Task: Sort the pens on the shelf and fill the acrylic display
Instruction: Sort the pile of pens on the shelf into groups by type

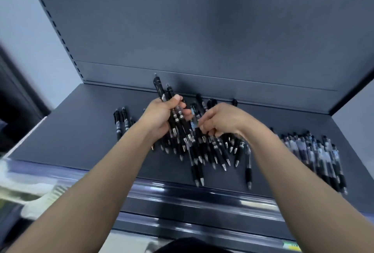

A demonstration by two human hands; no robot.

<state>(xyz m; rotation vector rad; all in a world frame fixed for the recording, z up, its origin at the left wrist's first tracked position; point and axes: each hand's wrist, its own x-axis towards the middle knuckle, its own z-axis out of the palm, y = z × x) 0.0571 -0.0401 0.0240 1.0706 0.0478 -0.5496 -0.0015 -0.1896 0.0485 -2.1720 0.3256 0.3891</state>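
Shelf (81,131) carries all pens. Small group of pens (121,125) lies left of centre, apart from rest. Main heap of pens (212,151) at centre, tips toward front edge, a few reaching almost to it. Row of pens (315,151) toward right edge, side by side. Left hand (162,117) above heap, gripping bundle of pens (178,119); right hand (220,121) just right of it, fingers closed on pens at heap top. Back panel (202,30) rises behind shelf.
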